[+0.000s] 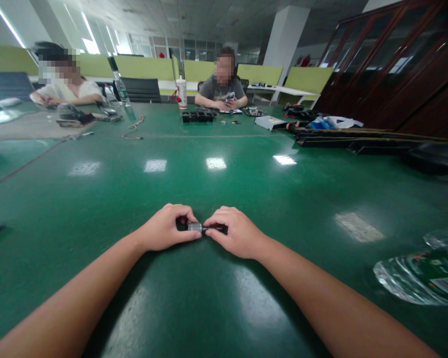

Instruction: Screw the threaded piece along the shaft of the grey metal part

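Note:
Low over the green table (216,189), a small grey metal cylinder (194,226) with a thin dark shaft (219,228) lies sideways between my hands. My left hand (164,228) is closed round the cylinder, thumb on the near side and fingers on the far side. The thumb and forefinger of my right hand (239,232) pinch the shaft close to the cylinder's right end. Its other fingers curl behind, and part of the shaft is hidden by them. What exactly the piece is, I cannot make out.
A clear plastic bottle (425,276) lies at the near right. Black metal parts (358,139) and a silver box (271,122) lie at the far right. Across the table sit two people, one holding a phone (230,96), near a black frame (197,116) and a white cup (181,93).

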Demonstrator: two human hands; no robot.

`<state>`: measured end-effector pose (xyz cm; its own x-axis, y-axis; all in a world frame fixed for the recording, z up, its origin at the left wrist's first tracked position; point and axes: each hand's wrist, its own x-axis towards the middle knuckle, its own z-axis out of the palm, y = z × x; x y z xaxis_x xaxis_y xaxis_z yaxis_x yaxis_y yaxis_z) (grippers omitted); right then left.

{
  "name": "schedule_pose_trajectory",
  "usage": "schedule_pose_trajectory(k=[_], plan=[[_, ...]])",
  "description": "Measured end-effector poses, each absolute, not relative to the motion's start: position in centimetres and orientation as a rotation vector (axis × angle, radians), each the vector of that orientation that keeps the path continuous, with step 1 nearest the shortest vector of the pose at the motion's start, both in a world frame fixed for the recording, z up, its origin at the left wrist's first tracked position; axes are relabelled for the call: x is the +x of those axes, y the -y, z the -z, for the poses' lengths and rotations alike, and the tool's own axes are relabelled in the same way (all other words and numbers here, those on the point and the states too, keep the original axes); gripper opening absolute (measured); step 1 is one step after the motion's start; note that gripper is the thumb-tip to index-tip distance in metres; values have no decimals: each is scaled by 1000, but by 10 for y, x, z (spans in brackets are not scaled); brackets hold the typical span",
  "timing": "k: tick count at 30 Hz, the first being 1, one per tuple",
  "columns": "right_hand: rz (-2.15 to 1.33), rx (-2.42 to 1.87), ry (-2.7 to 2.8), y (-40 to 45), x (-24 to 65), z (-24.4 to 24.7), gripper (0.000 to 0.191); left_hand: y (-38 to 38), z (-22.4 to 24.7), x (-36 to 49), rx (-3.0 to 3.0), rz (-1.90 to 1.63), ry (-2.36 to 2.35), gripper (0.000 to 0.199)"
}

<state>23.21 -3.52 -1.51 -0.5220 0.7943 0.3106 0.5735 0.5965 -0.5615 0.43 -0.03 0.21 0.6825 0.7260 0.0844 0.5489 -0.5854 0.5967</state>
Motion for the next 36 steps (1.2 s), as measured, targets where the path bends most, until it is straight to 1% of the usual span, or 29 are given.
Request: schedule_pose_trajectory(k=[5,10,16,22,36], plan=[[-515,-1106,2306,34,232,16,17,1,-3,5,2364,-439,-977,23],[-510,-1106,2300,33,231,19,14,1,-3,6,2371,-442,-980,24],[-498,-1100,2266,32,232,20,16,0,-2,6,2371,-441,-991,26],[-520,-1090,2266,33,232,17,11,0,-3,6,2376,-430,-991,25],[-515,-1104,2260,32,235,15,9,1,-3,6,2374,-423,-990,24]])
